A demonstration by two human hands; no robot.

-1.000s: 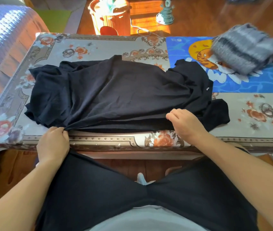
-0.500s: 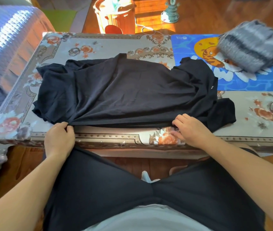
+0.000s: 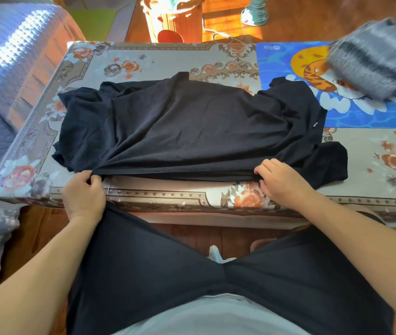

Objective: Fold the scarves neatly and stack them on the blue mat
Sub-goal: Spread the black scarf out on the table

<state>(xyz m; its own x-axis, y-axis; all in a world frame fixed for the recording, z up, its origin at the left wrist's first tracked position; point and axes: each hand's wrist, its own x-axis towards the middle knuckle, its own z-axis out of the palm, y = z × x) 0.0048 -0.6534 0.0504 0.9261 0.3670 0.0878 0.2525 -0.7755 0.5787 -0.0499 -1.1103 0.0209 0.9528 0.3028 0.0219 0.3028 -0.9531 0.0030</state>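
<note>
A large black scarf (image 3: 187,126) lies spread in loose folds across the middle of the floral table (image 3: 163,61). My left hand (image 3: 83,192) pinches its near left edge at the table's front. My right hand (image 3: 281,180) grips its near edge on the right, fingers curled under the cloth. A folded grey striped scarf (image 3: 373,61) rests on the blue mat (image 3: 279,59) at the far right of the table. The black scarf's right end overlaps the mat's left edge.
A bed with a blue-grey quilt (image 3: 11,68) runs along the left of the table. Beyond the table stand a wooden bucket (image 3: 172,20) and a small teal figurine (image 3: 255,10) on the wood floor. My legs in black shorts fill the foreground.
Both hands have lifted the scarf's near edge slightly off the table front, and the view has shifted a little to the left. The grey scarf stays put.
</note>
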